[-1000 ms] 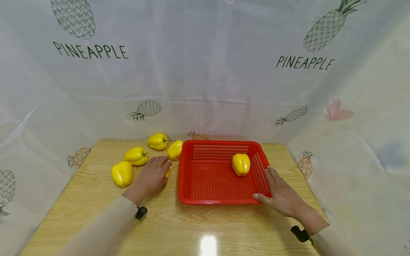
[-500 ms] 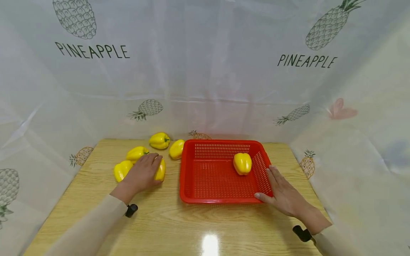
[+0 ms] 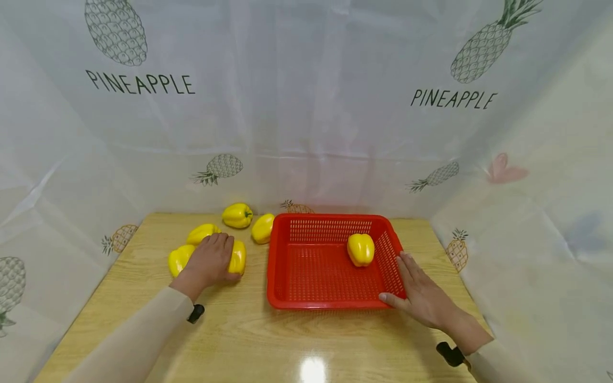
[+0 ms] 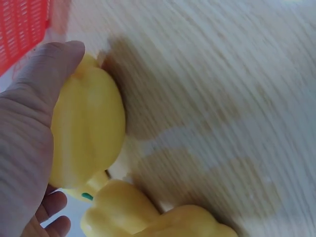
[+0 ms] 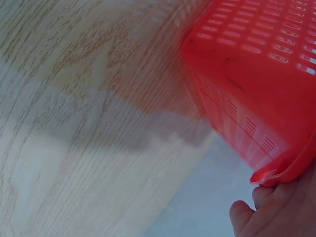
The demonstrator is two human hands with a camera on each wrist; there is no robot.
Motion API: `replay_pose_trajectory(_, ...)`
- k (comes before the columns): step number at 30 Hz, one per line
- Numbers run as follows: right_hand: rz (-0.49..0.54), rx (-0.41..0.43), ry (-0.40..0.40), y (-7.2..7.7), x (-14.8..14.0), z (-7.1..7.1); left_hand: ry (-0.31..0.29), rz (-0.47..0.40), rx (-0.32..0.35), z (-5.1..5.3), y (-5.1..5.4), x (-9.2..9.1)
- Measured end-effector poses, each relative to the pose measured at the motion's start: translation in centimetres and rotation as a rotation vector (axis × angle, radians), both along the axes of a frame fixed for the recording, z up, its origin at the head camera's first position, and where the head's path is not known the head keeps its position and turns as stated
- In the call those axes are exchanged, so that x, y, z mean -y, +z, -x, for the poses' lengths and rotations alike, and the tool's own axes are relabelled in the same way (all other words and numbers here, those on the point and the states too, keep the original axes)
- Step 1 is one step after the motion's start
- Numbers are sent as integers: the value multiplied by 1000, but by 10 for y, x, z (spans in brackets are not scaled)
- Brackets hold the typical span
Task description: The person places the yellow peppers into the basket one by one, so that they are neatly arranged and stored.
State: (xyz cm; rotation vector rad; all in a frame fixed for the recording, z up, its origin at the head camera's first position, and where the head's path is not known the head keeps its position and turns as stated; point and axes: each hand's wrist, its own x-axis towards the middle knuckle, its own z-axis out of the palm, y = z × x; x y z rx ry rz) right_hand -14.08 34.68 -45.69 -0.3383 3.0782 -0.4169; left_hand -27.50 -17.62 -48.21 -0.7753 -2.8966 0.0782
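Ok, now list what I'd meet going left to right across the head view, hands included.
Leftmost yellow pepper, left hand, gripped pepper, pepper beside the basket, red basket, pepper inside it, right hand.

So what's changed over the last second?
The left hand and the yellow pepper it grips have moved left, away from the red basket; more of that pepper now shows past the hand. The right hand stays at the basket's right side, and the basket, the pepper inside it and the other loose peppers look unmoved.
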Motion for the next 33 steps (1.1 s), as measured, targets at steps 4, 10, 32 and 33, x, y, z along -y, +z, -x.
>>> replay_pose_trajectory(4, -5, -6, 0, -1, 1, 0, -5, 18, -13, 1, -6, 2)
replay_pose_trajectory(10, -6, -13, 0, -1, 1, 2, -12, 33, -22, 2, -6, 3)
replay_pose_trajectory(32, -8, 15, 9, 9, -1, -4, -6, 10, -12, 4, -2, 6)
replay_pose_trajectory(33, 0, 20, 7, 9, -1, -3, -7, 4, -25, 4, -1, 6)
